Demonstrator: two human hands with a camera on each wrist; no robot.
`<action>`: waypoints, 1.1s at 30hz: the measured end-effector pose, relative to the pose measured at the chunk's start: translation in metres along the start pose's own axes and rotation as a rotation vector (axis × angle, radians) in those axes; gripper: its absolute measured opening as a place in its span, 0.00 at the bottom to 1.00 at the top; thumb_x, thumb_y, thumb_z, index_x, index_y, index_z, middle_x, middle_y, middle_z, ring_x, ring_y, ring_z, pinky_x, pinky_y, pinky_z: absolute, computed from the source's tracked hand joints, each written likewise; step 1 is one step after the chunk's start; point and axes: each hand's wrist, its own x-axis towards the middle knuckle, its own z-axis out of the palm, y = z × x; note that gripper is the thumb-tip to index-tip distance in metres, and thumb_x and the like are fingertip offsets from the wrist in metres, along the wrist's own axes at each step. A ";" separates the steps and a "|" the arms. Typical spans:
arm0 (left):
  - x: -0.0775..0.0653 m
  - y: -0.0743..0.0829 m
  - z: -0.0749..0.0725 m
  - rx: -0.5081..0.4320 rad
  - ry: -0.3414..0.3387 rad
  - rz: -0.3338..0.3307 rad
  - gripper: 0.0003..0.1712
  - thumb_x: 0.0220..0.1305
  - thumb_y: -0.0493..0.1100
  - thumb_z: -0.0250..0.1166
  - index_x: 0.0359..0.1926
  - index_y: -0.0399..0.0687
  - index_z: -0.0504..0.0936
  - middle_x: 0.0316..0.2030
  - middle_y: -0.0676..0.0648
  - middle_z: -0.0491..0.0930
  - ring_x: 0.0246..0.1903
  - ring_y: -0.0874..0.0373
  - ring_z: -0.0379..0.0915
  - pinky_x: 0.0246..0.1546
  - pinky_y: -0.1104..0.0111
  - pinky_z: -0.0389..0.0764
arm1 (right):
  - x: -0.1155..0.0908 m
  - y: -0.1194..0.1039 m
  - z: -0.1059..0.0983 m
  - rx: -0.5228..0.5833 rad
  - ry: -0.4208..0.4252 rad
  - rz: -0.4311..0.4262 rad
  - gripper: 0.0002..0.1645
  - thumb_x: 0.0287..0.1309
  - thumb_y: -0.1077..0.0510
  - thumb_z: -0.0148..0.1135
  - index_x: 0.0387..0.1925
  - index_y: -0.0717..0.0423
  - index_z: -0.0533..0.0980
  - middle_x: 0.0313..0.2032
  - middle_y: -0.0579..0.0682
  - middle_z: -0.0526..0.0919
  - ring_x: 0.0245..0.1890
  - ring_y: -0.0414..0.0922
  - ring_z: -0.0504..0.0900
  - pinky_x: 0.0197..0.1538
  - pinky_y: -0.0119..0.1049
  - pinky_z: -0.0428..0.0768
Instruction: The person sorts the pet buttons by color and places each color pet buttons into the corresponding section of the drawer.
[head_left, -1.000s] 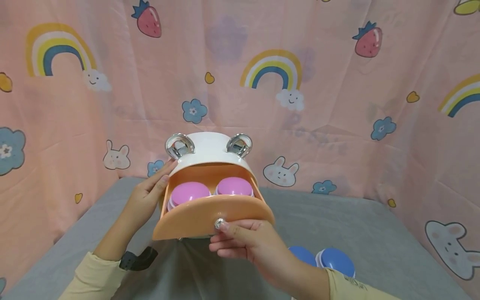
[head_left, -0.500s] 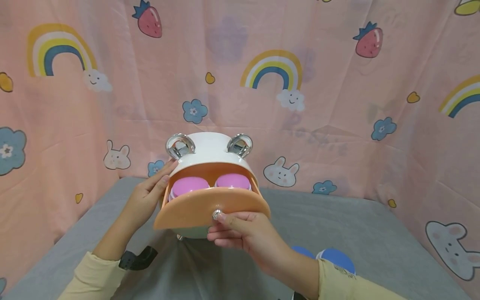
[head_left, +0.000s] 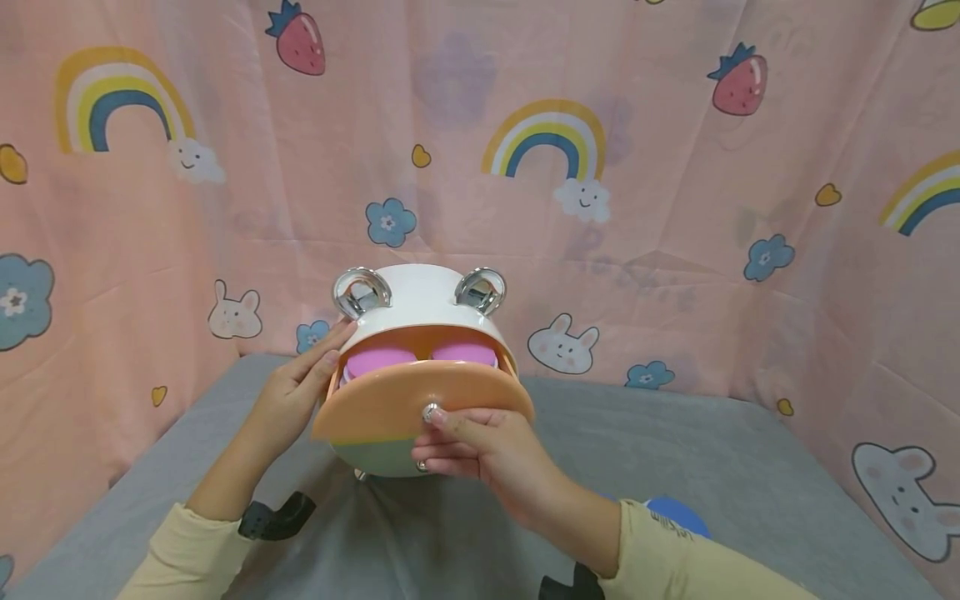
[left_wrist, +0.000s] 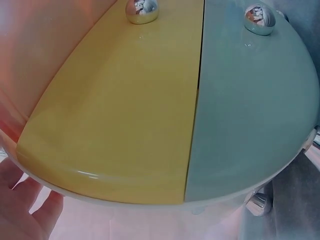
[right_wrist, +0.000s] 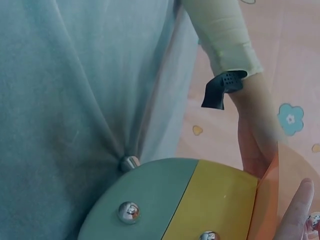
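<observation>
A round white chest of small drawers with two silver ears stands on the bed-like grey surface. Its orange top drawer is pulled partway out, with two round pink-topped items inside, mostly hidden by its front. My right hand pinches the silver knob of that drawer between thumb and fingers. Along the chest's left side rests my left hand, fingers extended against the wall. Below, the yellow drawer and the green drawer are closed.
A round blue-topped item lies on the grey cloth at the right, partly behind the right sleeve. A pink patterned curtain hangs behind and at both sides. Black straps are on the wrists.
My right hand has moved the orange drawer inward, so less of the pink tops shows and more of the green drawer does. The right sleeve now covers one blue top. My left hand stays put.
</observation>
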 end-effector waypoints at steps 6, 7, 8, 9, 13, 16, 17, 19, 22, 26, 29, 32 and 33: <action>0.000 -0.001 0.000 -0.007 -0.006 -0.002 0.26 0.78 0.53 0.47 0.74 0.66 0.64 0.77 0.54 0.56 0.78 0.48 0.47 0.72 0.39 0.58 | 0.004 -0.001 0.000 -0.014 0.013 0.001 0.27 0.65 0.51 0.64 0.51 0.74 0.79 0.33 0.51 0.91 0.36 0.40 0.90 0.48 0.36 0.87; 0.000 -0.001 -0.001 -0.006 -0.007 -0.003 0.26 0.78 0.53 0.47 0.74 0.66 0.64 0.77 0.54 0.56 0.78 0.48 0.48 0.72 0.39 0.58 | 0.005 -0.001 0.000 -0.014 0.017 0.001 0.27 0.65 0.51 0.64 0.51 0.73 0.79 0.33 0.51 0.91 0.35 0.40 0.90 0.47 0.36 0.87; 0.000 -0.001 -0.001 -0.005 -0.008 -0.004 0.26 0.79 0.53 0.47 0.74 0.67 0.64 0.77 0.54 0.56 0.78 0.48 0.48 0.72 0.39 0.58 | 0.006 -0.001 0.000 -0.016 0.022 0.001 0.26 0.65 0.51 0.64 0.51 0.73 0.79 0.33 0.51 0.90 0.35 0.40 0.90 0.47 0.36 0.87; 0.000 -0.001 -0.001 -0.005 -0.008 -0.005 0.26 0.79 0.53 0.47 0.74 0.66 0.63 0.77 0.54 0.56 0.78 0.48 0.48 0.72 0.39 0.58 | 0.007 -0.001 -0.001 -0.020 0.026 -0.001 0.26 0.65 0.51 0.64 0.51 0.73 0.79 0.33 0.50 0.90 0.35 0.40 0.90 0.47 0.35 0.87; -0.001 0.000 -0.001 0.002 -0.010 -0.010 0.26 0.79 0.53 0.46 0.75 0.67 0.63 0.77 0.54 0.55 0.78 0.47 0.48 0.70 0.38 0.61 | 0.011 0.000 -0.001 -0.025 0.028 -0.015 0.26 0.66 0.52 0.64 0.51 0.74 0.79 0.32 0.50 0.90 0.34 0.39 0.90 0.46 0.35 0.88; -0.001 0.000 -0.001 0.004 -0.011 -0.011 0.26 0.79 0.54 0.46 0.75 0.67 0.62 0.77 0.54 0.55 0.78 0.47 0.48 0.70 0.38 0.61 | 0.014 0.000 -0.001 -0.024 0.031 -0.025 0.25 0.66 0.52 0.63 0.50 0.74 0.79 0.31 0.49 0.90 0.33 0.39 0.90 0.46 0.35 0.88; -0.001 0.000 -0.001 0.003 -0.011 -0.010 0.26 0.79 0.54 0.46 0.75 0.67 0.62 0.77 0.54 0.55 0.78 0.47 0.48 0.70 0.38 0.61 | 0.014 0.000 -0.001 -0.026 0.035 -0.026 0.25 0.66 0.52 0.63 0.50 0.74 0.79 0.31 0.49 0.90 0.33 0.39 0.90 0.46 0.35 0.88; 0.000 0.000 -0.001 0.000 -0.012 -0.008 0.26 0.79 0.53 0.46 0.75 0.67 0.63 0.77 0.54 0.55 0.78 0.47 0.48 0.70 0.38 0.61 | 0.016 0.000 -0.001 -0.032 0.043 -0.030 0.25 0.66 0.52 0.63 0.50 0.73 0.80 0.32 0.49 0.90 0.34 0.40 0.90 0.46 0.36 0.88; 0.000 0.001 0.000 -0.002 -0.011 -0.010 0.26 0.79 0.53 0.46 0.75 0.66 0.63 0.77 0.54 0.56 0.78 0.47 0.48 0.70 0.38 0.60 | 0.018 0.000 -0.002 -0.038 0.054 -0.029 0.25 0.66 0.52 0.64 0.50 0.72 0.80 0.32 0.50 0.90 0.34 0.40 0.90 0.46 0.36 0.88; 0.000 0.002 0.000 -0.003 -0.012 -0.020 0.27 0.79 0.54 0.46 0.75 0.65 0.63 0.77 0.53 0.55 0.78 0.47 0.48 0.71 0.38 0.60 | 0.021 -0.001 -0.002 -0.049 0.057 -0.037 0.25 0.66 0.52 0.64 0.50 0.72 0.80 0.33 0.50 0.91 0.34 0.40 0.90 0.47 0.36 0.87; 0.000 0.002 0.000 -0.013 -0.013 -0.021 0.26 0.79 0.54 0.45 0.75 0.64 0.63 0.77 0.53 0.55 0.78 0.47 0.47 0.71 0.39 0.59 | 0.023 -0.001 -0.002 -0.057 0.054 -0.052 0.25 0.66 0.52 0.63 0.50 0.73 0.80 0.33 0.50 0.91 0.34 0.40 0.90 0.47 0.36 0.87; 0.000 0.002 0.000 -0.021 -0.013 -0.016 0.26 0.79 0.53 0.45 0.75 0.64 0.63 0.77 0.53 0.55 0.78 0.48 0.47 0.72 0.39 0.58 | 0.026 -0.001 -0.003 -0.053 0.054 -0.063 0.25 0.67 0.53 0.63 0.50 0.74 0.79 0.32 0.50 0.90 0.34 0.39 0.90 0.46 0.36 0.88; 0.000 0.002 0.000 -0.023 -0.013 -0.013 0.26 0.79 0.53 0.45 0.75 0.64 0.63 0.77 0.53 0.55 0.78 0.48 0.47 0.72 0.39 0.57 | 0.027 -0.001 -0.003 -0.050 0.055 -0.065 0.25 0.67 0.53 0.62 0.50 0.75 0.79 0.32 0.49 0.90 0.33 0.39 0.90 0.46 0.35 0.88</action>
